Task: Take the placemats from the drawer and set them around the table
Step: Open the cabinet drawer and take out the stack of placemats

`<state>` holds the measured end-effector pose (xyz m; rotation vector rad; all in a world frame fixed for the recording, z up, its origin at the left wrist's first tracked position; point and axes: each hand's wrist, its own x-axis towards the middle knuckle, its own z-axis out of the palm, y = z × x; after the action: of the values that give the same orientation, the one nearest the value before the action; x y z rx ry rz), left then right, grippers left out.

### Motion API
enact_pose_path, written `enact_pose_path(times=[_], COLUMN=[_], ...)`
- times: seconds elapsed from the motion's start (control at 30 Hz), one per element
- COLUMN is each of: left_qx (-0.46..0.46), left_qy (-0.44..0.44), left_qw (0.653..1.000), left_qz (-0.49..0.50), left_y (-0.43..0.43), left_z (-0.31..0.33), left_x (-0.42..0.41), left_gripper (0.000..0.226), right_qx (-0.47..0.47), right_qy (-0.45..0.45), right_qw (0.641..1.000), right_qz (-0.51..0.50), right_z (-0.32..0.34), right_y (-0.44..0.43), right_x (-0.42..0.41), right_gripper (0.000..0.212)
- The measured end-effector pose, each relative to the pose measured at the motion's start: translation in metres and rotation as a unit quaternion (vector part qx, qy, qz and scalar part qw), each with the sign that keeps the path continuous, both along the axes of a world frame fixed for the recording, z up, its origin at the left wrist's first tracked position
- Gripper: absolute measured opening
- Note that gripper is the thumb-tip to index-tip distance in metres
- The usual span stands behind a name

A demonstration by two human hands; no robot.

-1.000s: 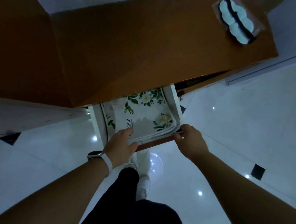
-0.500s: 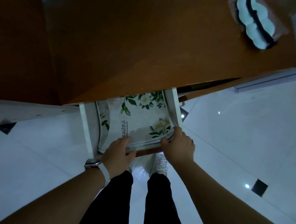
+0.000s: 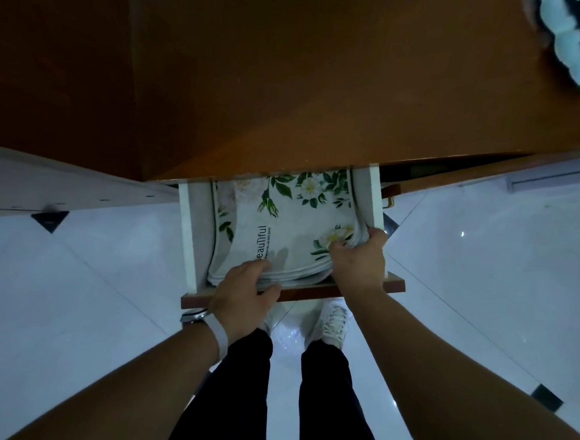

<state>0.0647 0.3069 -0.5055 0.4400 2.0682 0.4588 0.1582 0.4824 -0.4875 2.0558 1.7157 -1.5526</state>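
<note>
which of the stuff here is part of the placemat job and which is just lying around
Part of the job:
- placemats, stacked in the drawer
- drawer, pulled open
- left hand, gripping the stack's near edge
- right hand, gripping its right corner

Just lying about:
- pale blue packet on the wooden top
- watch on the left wrist

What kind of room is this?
Probably a home dining area: a wooden top over an open drawer holding floral placemats, all above glossy white floor tiles.
</note>
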Motion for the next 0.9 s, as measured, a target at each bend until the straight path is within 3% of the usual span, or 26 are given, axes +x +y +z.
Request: enact_pose_path(times=[0.3,0.47,0.67,0.77,0.9], left_qx=[-0.021,-0.102,-0.125,-0.141,-0.125], left_qy=[0.004,-0.005,-0.026,-0.108,-0.148], left_qw=[0.999,0.995,0.992,0.982,0.964], left_qz=[0.026,0.017,0.014,0.068,0.180], left_y=[-0.002,-0.003,0.019,0.025,0.021], left_z=[0.009,0.011,0.003,-0.006,-0.028], left_x=[-0.018,-0.036,-0.043,-0.046,-0.055], left_gripper=[0.052,0.048,0.033,0.027,0.050], right_qx=[-0.004,-0.010,-0.036,-0.045,-0.050], right_qy=[0.054,0.072,0.089,0.080,0.033], right_qw=[0.997,0.995,0.991,0.992,0.998], right_qz=[-0.060,-0.075,-0.096,-0.092,-0.034], right_z=[0.024,0.048,0.056,0.050,0.039], right_y=[0.001,0.008,0.016,0.020,0.035], right_x=[-0.004,0.012,0.032,0.038,0.044], right_gripper=[0.053,0.050,0.054,0.051,0.040])
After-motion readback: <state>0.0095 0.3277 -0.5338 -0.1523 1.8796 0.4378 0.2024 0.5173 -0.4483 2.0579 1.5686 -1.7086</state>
